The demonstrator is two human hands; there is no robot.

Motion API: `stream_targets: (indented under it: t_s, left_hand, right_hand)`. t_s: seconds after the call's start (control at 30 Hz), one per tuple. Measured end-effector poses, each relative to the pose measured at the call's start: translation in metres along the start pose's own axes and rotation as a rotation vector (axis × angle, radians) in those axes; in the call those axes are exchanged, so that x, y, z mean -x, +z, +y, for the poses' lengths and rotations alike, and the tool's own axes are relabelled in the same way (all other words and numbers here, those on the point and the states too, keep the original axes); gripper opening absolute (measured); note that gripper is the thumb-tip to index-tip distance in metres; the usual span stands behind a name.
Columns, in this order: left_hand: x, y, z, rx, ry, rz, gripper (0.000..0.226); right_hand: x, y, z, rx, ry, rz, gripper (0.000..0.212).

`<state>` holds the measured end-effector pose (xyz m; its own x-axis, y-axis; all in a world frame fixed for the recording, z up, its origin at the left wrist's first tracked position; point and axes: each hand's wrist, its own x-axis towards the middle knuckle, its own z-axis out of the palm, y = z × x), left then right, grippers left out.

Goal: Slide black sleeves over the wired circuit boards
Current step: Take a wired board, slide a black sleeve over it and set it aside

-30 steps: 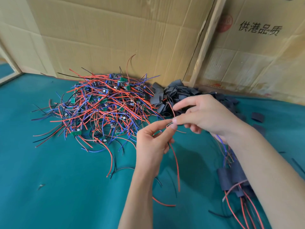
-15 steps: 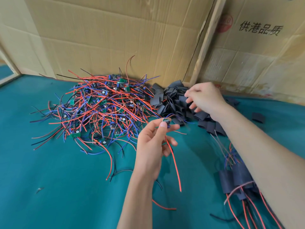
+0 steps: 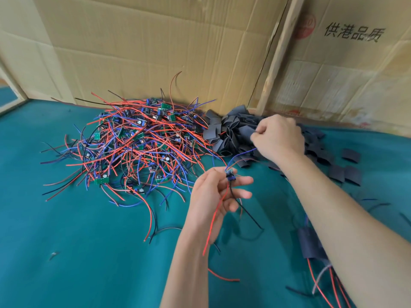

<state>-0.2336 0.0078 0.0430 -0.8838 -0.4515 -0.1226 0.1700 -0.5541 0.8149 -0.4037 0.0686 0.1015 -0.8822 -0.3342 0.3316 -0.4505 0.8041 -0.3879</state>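
The left hand [image 3: 214,194] pinches one small circuit board [image 3: 230,175] between thumb and fingertips, raised above the green cloth [image 3: 89,241]. The board is dark with blue parts; a red wire [image 3: 214,221] and a black wire [image 3: 243,208] hang from its lower end, and a blue wire [image 3: 239,154] with a dark reddish one runs from its upper end toward the right wrist. No sleeve is on this board.

The right hand [image 3: 279,136] is curled, knuckles up, over the pile of black sleeves [image 3: 226,132] at the foot of the cardboard; whether it grips a sleeve cannot be told. The sleeves are short, flattened black tubes, some gaping at the ends. A few loose sleeves [image 3: 347,170] lie scattered on the cloth to the right.

Left of the sleeve pile lies a tangled heap of unsleeved boards [image 3: 133,147], green and blue, with red, blue and black leads. By the right forearm lie finished sleeved boards [image 3: 308,244], red wires trailing.

The cardboard panel [image 3: 355,63] behind bears black printed characters "供港品质" [image 3: 354,34] and a faded red round stamp [image 3: 305,25], unreadable.
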Motion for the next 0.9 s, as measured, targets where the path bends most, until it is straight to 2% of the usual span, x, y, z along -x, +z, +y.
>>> stream_targets:
  t_s: [0.23,0.3,0.4,0.5,0.63,0.73,0.9]
  left_hand:
    - [-0.002,0.0,-0.004,-0.117,0.005,0.094,0.014]
    - [-0.003,-0.001,-0.006,-0.164,0.024,0.125,0.013]
    - [-0.004,-0.001,-0.006,-0.223,0.064,0.151,0.014]
    - [-0.002,-0.002,-0.007,-0.203,0.075,0.152,0.013]
    - [-0.002,-0.001,-0.009,-0.154,0.065,0.137,0.012]
    - [-0.002,0.002,-0.011,-0.239,0.073,0.128,0.018]
    - [0.001,0.003,-0.013,-0.35,0.111,0.123,0.012]
  right_hand:
    - [0.082,-0.048,0.03,-0.305,0.151,0.381,0.011]
    - [0.108,-0.041,0.031,-0.256,0.1,0.315,0.013]
    - [0.132,-0.016,0.03,-0.099,-0.043,0.031,0.015]
    - [0.144,0.003,0.032,-0.048,-0.094,-0.112,0.014]
    - [0.147,0.012,0.038,-0.095,-0.108,-0.096,0.019]
    - [0.145,0.012,0.037,-0.092,-0.118,-0.084,0.021]
    - [0.148,0.012,0.035,-0.074,-0.18,-0.023,0.028]
